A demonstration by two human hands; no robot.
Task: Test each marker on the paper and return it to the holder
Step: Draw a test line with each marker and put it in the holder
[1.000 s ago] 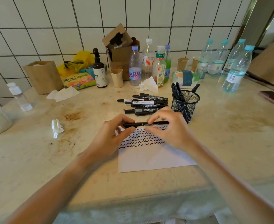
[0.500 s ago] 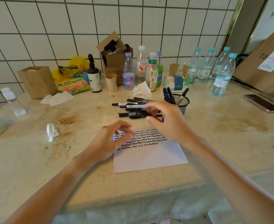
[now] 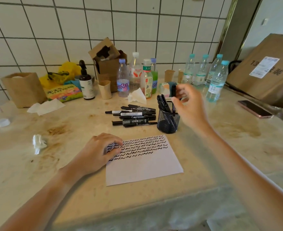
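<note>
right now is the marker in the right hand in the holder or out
Out: the right hand holds the marker upright above the mesh holder, not yet dropped in.

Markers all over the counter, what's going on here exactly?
A person is testing markers. The right hand holds a black marker upright above the mesh holder, which already has several markers in it. The left hand rests on the paper, whose upper part is covered in rows of black squiggles. A pile of markers lies on the counter beside the holder.
</note>
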